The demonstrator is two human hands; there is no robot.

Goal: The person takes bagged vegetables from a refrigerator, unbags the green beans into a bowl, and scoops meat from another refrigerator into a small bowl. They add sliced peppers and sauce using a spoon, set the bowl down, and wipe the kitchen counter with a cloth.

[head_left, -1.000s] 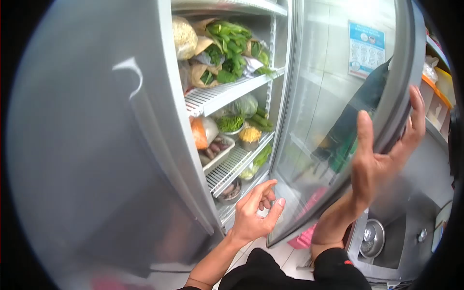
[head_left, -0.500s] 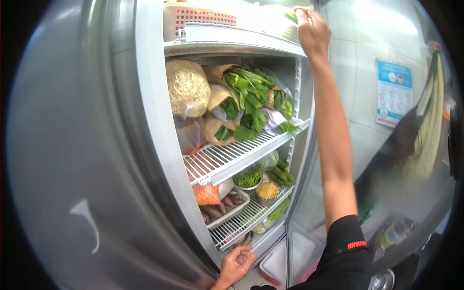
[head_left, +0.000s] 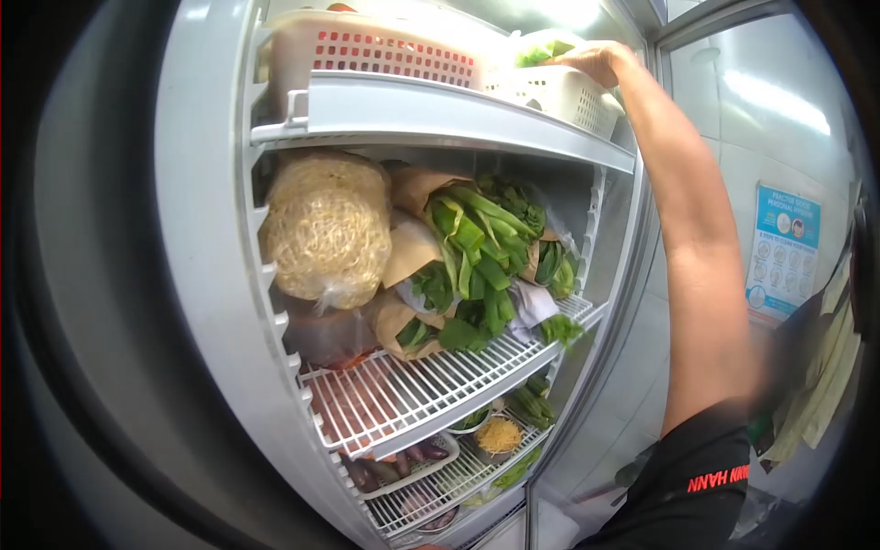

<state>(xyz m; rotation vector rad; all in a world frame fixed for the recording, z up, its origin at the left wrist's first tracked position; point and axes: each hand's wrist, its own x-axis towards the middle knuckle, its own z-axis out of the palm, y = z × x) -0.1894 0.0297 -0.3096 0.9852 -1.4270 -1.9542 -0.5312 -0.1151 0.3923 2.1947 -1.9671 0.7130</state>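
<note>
White wall tiles (head_left: 761,137) show on the right, beyond the tall upright grey metal fridge (head_left: 197,183), which stands open. Its upper white wire shelf (head_left: 458,115) has a raised front rail, with a pale perforated plastic basket (head_left: 291,55) on the left side and a smaller white perforated plastic basket (head_left: 587,103) at the right end. On the shelf below sit green leafy vegetables in brown paper (head_left: 477,243) and a clear plastic bag of pale bean sprouts (head_left: 325,229).

The step in hand looks like reaching into the smaller basket: the right hand (head_left: 600,62) is over its rim, at the light-green leafy vegetable (head_left: 543,48) lying at its top. The fingers are largely hidden there, so whether they grasp it or merely touch it I cannot tell. The left hand is at most a sliver of skin at the bottom edge; its grip cannot be told.

Judging from this, a lift would call for a secure hold, then raising the greens above the basket rim before drawing them forward over the rail. The larger basket crowds the left and the fridge's side frame limits the right; the most room appears to be out front, through the doorway.
</note>
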